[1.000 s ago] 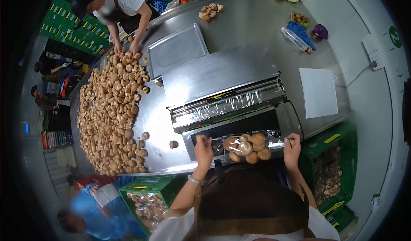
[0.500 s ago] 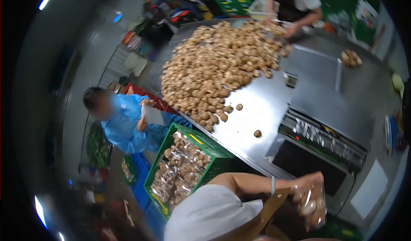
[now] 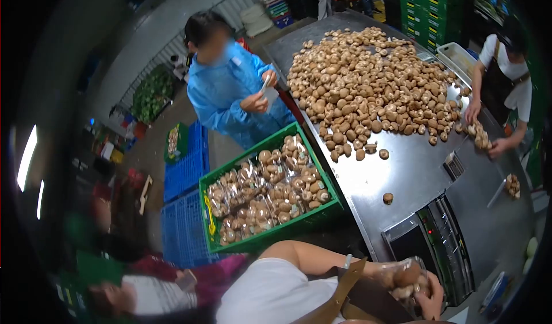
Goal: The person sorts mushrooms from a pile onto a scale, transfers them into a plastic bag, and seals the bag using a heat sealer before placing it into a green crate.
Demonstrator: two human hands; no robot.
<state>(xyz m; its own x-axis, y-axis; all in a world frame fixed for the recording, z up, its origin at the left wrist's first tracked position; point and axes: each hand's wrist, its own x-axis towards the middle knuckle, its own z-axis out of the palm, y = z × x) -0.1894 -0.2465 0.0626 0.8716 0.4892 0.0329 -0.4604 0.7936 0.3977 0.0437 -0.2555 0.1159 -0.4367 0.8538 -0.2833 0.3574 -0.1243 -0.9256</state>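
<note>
A clear bag of brown mushrooms (image 3: 407, 275) is held between my two hands near the bottom edge, beside the scale. My left hand (image 3: 378, 270), below a wristband, is closed on the bag's left side, its fingers partly hidden behind it. On the right side, the fingers of my right hand (image 3: 433, 300) are wrapped round the bag. To the left stands a green crate (image 3: 270, 239) of bagged mushrooms. A large heap of loose mushrooms (image 3: 368, 82) covers the far part of the metal table (image 3: 359, 189).
A black device with a red light (image 3: 454, 249) sits on the table's near part. A person in blue (image 3: 221, 88) stands beyond the crate. Across the table, a person in an apron (image 3: 506, 77) handles mushrooms. Blue crates (image 3: 184, 220) lie at left.
The view has turned, bringing more of the green crate and both people into sight. My right hand now shows on the bag, which has come up closer to the device.
</note>
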